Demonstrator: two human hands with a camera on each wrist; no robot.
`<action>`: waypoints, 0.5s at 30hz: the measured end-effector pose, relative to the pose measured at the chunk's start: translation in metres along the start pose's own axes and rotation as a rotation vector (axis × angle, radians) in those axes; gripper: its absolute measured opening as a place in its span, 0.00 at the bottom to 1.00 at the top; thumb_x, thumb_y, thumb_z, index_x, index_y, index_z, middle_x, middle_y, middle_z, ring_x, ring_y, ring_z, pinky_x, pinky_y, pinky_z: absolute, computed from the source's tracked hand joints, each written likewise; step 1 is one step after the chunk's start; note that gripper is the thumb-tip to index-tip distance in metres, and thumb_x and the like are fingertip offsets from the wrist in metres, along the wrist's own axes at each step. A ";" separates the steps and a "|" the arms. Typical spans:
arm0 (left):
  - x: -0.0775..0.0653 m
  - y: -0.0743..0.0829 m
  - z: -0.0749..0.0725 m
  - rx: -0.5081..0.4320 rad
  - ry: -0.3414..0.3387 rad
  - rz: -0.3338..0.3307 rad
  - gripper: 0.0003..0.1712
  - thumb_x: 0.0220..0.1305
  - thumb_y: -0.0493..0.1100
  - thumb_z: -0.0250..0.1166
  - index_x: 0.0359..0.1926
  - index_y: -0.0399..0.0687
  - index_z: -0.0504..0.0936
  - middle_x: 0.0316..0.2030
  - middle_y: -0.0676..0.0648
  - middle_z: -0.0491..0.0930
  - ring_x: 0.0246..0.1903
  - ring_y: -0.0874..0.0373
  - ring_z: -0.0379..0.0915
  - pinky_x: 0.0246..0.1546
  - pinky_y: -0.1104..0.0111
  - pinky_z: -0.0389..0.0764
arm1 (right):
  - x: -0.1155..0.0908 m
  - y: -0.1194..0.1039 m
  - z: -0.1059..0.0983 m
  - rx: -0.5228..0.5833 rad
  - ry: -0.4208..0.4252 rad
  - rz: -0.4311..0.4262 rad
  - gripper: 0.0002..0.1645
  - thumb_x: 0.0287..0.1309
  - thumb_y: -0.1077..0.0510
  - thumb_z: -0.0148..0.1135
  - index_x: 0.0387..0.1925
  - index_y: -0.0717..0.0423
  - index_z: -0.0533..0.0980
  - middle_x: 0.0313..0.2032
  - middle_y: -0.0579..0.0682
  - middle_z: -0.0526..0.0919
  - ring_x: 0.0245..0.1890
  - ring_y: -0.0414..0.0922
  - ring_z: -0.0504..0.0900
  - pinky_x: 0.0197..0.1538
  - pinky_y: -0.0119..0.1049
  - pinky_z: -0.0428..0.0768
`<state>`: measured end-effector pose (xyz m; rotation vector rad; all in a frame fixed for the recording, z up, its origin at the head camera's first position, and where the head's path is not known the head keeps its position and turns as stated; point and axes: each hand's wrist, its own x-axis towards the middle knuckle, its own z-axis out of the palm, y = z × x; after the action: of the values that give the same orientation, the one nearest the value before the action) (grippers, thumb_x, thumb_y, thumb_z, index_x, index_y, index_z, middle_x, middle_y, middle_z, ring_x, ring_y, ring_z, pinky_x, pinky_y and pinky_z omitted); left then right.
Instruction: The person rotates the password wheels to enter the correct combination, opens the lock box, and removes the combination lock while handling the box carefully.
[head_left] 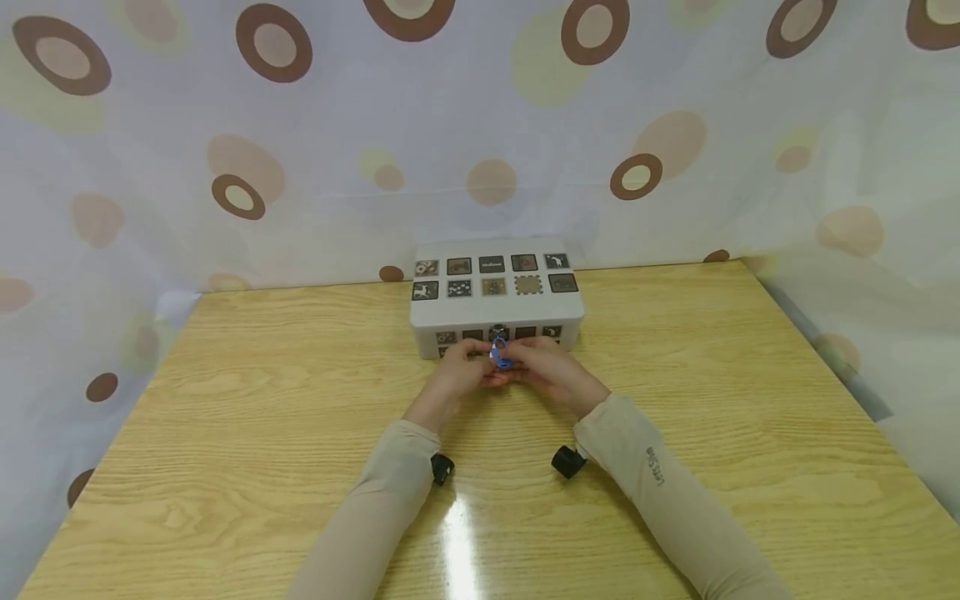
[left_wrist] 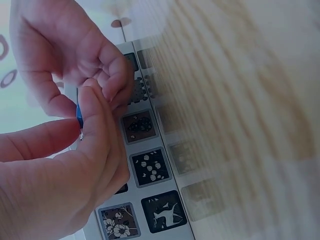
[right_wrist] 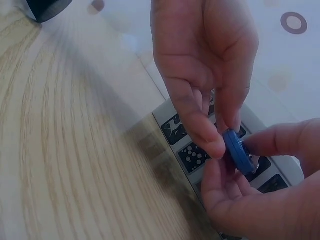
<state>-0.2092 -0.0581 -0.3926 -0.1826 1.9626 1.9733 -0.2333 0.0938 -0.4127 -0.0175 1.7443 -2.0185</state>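
Observation:
A white box (head_left: pixel 487 313) with small dark picture squares stands at the back of the table, its lid down. A metal clasp (head_left: pixel 498 331) shows at the middle of its front. Just before the clasp, both hands meet around a small blue rounded piece (right_wrist: pixel 237 154) that looks loop-shaped from above and has shiny metal bits on one side. My left hand (head_left: pixel 456 372) pinches it between thumb and fingertips. From the other side, my right hand (head_left: pixel 553 368) pinches it too, thumb on its face and fingers curled beneath. Fingers hide part of the piece and the box front.
The wood-grain table (head_left: pixel 262 433) extends to both sides and in front of the box. A patterned curtain (head_left: pixel 435 117) hangs close behind it and along the sides. Black wrist cameras (head_left: pixel 568 462) sit below the beige sleeves (head_left: pixel 637 467).

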 end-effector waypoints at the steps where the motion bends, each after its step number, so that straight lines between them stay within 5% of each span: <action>1: 0.000 0.000 0.000 -0.004 0.002 -0.001 0.17 0.68 0.26 0.51 0.57 0.25 0.67 0.40 0.30 0.79 0.25 0.59 0.79 0.41 0.65 0.84 | -0.001 0.000 -0.002 0.016 -0.001 0.002 0.20 0.68 0.65 0.47 0.51 0.83 0.67 0.35 0.52 0.79 0.33 0.40 0.80 0.41 0.29 0.82; 15: 0.003 -0.002 0.001 -0.022 0.004 -0.010 0.18 0.68 0.25 0.50 0.58 0.26 0.67 0.40 0.30 0.79 0.26 0.57 0.80 0.44 0.63 0.84 | -0.006 0.001 -0.021 0.030 -0.002 0.034 0.22 0.67 0.67 0.49 0.56 0.81 0.66 0.36 0.50 0.80 0.37 0.41 0.80 0.49 0.31 0.81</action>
<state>-0.2112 -0.0563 -0.3955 -0.2017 1.9390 1.9908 -0.2342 0.1149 -0.4160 0.0195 1.7014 -2.0194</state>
